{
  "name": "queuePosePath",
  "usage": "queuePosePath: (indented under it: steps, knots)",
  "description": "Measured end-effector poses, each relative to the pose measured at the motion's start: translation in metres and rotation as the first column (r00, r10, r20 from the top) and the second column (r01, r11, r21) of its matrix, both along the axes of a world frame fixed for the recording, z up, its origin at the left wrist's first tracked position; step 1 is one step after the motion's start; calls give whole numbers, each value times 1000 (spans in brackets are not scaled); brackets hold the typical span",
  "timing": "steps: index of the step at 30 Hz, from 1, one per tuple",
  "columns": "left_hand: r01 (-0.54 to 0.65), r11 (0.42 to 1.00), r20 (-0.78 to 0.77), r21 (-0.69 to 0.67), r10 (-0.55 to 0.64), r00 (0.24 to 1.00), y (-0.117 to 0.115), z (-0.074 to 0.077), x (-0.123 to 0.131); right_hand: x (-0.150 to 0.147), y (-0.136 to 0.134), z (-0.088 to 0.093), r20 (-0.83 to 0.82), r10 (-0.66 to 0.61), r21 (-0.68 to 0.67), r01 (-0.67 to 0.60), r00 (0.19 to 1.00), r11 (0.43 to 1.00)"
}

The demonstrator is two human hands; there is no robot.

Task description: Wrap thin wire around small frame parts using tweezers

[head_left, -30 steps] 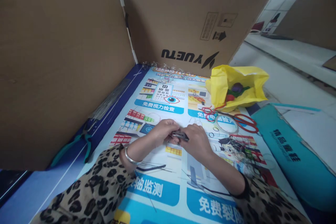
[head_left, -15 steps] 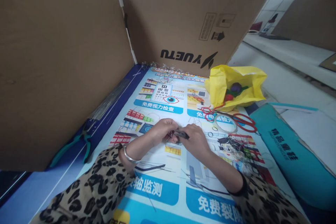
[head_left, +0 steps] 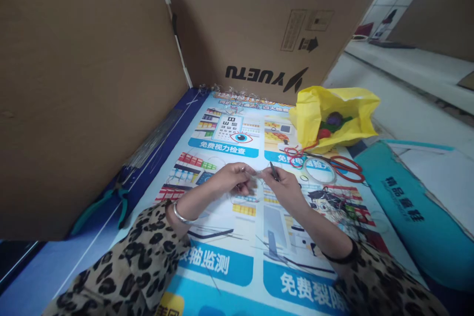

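Cardboard (head_left: 229, 19) reads YUETU upside down; over a poster (head_left: 222, 149) lettered 免费视力检查, the right hand (head_left: 289, 188) clasps a slim dark tool (head_left: 274, 172); the left hand (head_left: 232, 177) curls, its contents too small to tell.

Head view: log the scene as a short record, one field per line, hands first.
Left hand: fingertips drawn together close to the right hand's; anything pinched is too small to make out
Right hand: holds a slim dark tool
Surface below: printed poster
Right side: open yellow bag with red and purple items inside, red-handled scissors, teal box
Left side: teal-handled pliers, thin wires
Back: cardboard panel, YUETU printed upside down
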State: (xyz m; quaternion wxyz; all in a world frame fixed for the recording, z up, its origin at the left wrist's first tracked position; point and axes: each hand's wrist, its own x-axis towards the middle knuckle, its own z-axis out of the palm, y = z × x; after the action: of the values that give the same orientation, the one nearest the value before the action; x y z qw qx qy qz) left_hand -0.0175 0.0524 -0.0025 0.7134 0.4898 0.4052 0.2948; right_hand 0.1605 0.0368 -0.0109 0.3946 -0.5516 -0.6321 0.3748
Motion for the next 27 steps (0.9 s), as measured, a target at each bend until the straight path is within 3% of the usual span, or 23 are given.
queuePosePath:
  steps: [11, 17, 22, 27]
  knots:
    - [17, 998, -134, 54, -10, 991, -2, 3, 2, -3, 1, 3, 21, 22, -14, -22, 1000, 1000]
    - [-196, 981, 2, -4, 196, 981, -2, 1, 3, -2, 0, 1, 12, -15, 50, 14, 1000, 999]
    - [-337, 940, 74, -48, 340, 938, 0, -1, 1, 0, 1, -1, 137, -1, 83, -10, 991, 996]
    - [-406, 911, 148, -76, 413, 898, 2, -3, -1, 1, 3, -4, 308, 8, 123, -49, 951, 991]
